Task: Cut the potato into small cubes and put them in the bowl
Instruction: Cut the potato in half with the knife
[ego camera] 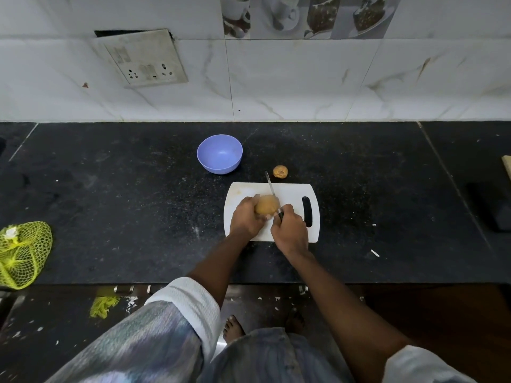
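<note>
Potato [266,204] on the white cutting board [290,189], whole and unpeeled, near the middle of the black stone bench [138,189] as I look down from the head camera. My left hand [244,217] wraps around the potato's left side, fingers curled over it and the thumb showing at its near edge, pinning it to the board. My right hand [290,230] is clenched around the dark handle of a knife [270,187]; the thin blade runs away from me across the right side of the potato, its tip reaching just past the far edge of the board. I cannot tell whether the edge has entered the flesh or only rests on the skin. The board's slot handle lies on its right side, just beside my right hand. A blue bowl [219,153] stands on the bench beyond the board's far left corner, apart from it, with nothing visible inside. A second, smaller potato [280,171] sits on the bench just past the board's far edge, to the right of the knife tip. At the bench's left edge lies a yellow net bag [23,252]. Behind the bench, a socket plate [146,62] hangs tilted on the white tiled wall [304,87].
</note>
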